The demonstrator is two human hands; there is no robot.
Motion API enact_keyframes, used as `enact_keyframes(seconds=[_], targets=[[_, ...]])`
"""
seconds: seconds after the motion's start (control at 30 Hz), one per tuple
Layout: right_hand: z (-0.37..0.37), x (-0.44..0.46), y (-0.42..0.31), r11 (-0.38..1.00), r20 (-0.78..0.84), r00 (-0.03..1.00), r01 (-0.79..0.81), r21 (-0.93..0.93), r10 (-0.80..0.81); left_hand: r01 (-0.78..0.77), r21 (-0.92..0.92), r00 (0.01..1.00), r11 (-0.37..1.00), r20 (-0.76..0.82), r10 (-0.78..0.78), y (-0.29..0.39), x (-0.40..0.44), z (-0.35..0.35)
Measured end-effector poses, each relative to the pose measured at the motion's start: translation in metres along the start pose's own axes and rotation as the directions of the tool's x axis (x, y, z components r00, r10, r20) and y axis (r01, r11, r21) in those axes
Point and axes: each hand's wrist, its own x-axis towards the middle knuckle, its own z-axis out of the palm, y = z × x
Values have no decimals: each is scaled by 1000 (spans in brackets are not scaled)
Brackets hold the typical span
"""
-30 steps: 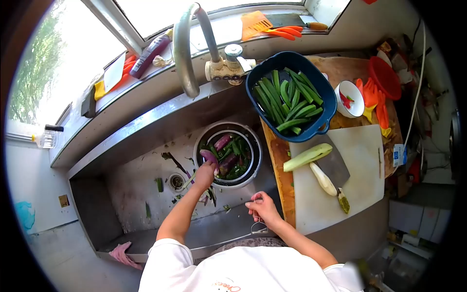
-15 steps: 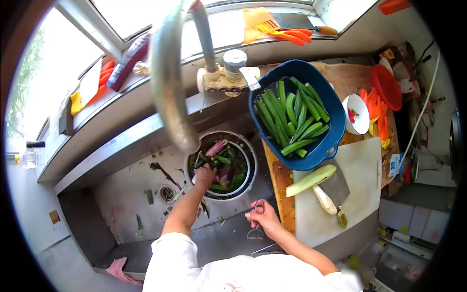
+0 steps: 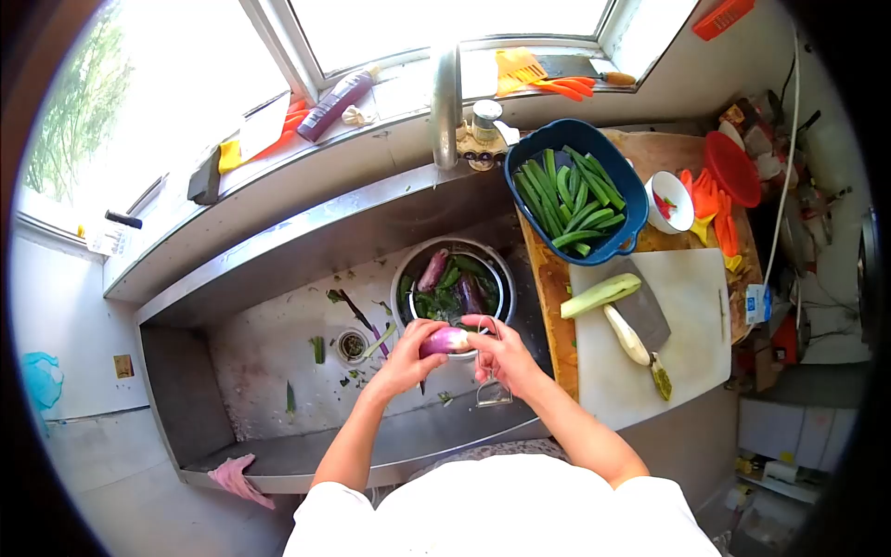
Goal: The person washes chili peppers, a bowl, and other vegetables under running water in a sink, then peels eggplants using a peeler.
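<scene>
My left hand (image 3: 406,360) is wrapped round a purple eggplant (image 3: 444,343) with a pale end, over the near rim of a round metal bowl (image 3: 509,297) in the sink. That bowl holds more eggplants and dark green leaves. The fingers of my right hand (image 3: 506,357) touch the pale end and are closed on a wire-framed peeler (image 3: 494,396), whose wide end hangs below the palm. To the right, a peeled pale green vegetable (image 3: 601,294) and a whitish one (image 3: 626,335) lie across a cleaver (image 3: 643,316) on a white cutting board (image 3: 687,334).
A blue basin (image 3: 634,206) of cut green pods stands behind the board. Beside it are a white bowl (image 3: 682,215), orange gloves (image 3: 705,197) and a red lid (image 3: 731,169). The faucet (image 3: 445,107) rises behind the sink. Scraps lie round the drain (image 3: 352,345).
My left hand has come up out of the metal bowl with an eggplant and moved toward me. My right hand, still with the peeler, has moved in to meet it.
</scene>
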Motion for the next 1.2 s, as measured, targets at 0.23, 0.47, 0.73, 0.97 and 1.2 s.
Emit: enact_keyframes(seconds=[0.23,0.47,0.73,0.97,1.2], targets=[[43,-32,13,931,2,950,305,-198,-311,-307,381,841,872,-321,436,62,-41,-9],[90,-64,39,738,145,829,549,-392,-540,-247,-960,924,131,-274,-265,74,-88,-9],[111,-71,20,859,-28,858,512,-32,-512,-49,-940,954,-336,55,-293,40,-101,-38],[165,-76,24,829,93,824,549,111,-558,10,-996,972,-88,31,-235,71,-114,-14],[173,-59,51,645,133,655,756,-112,-744,-32,-994,854,-106,28,-520,73,-105,-18]])
